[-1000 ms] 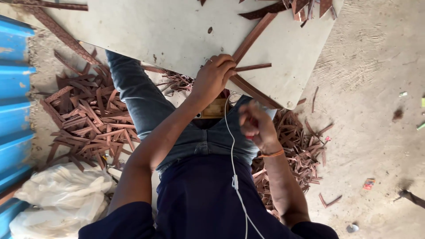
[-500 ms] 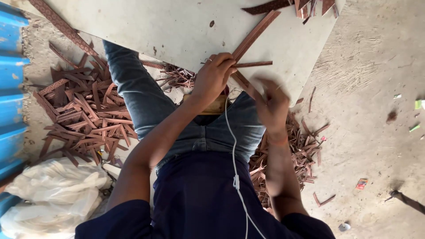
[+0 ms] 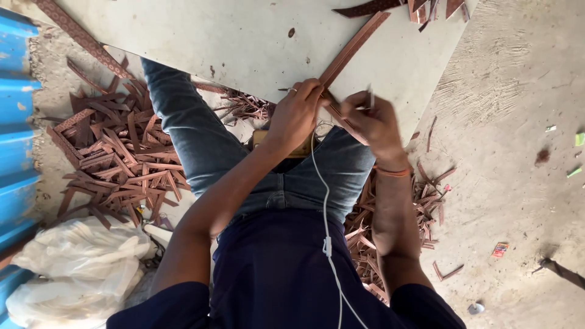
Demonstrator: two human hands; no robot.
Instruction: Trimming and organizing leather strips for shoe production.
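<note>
A long brown leather strip (image 3: 356, 44) lies slanted on a pale board (image 3: 244, 36) that rests over my knees. My left hand (image 3: 295, 113) presses down on the strip's near end at the board's edge. My right hand (image 3: 372, 119) is right beside it, fingers closed around a small thin blade-like tool whose tip sticks up above the fingers, touching the same strip end. A white earphone cable (image 3: 323, 201) hangs down my front. Under my hands a small tan object on my lap is mostly hidden.
Piles of cut brown leather strips (image 3: 116, 158) lie on the sandy ground on my left and more strips (image 3: 420, 201) on my right. A white plastic bag (image 3: 67, 268) sits at lower left, a blue corrugated sheet (image 3: 18, 122) along the left edge. More strips (image 3: 426, 7) lie at the board's far end.
My right hand has risen from above my lap to the board's edge and now meets the left hand on the strip. The loose short strip piece by my left hand is gone from view.
</note>
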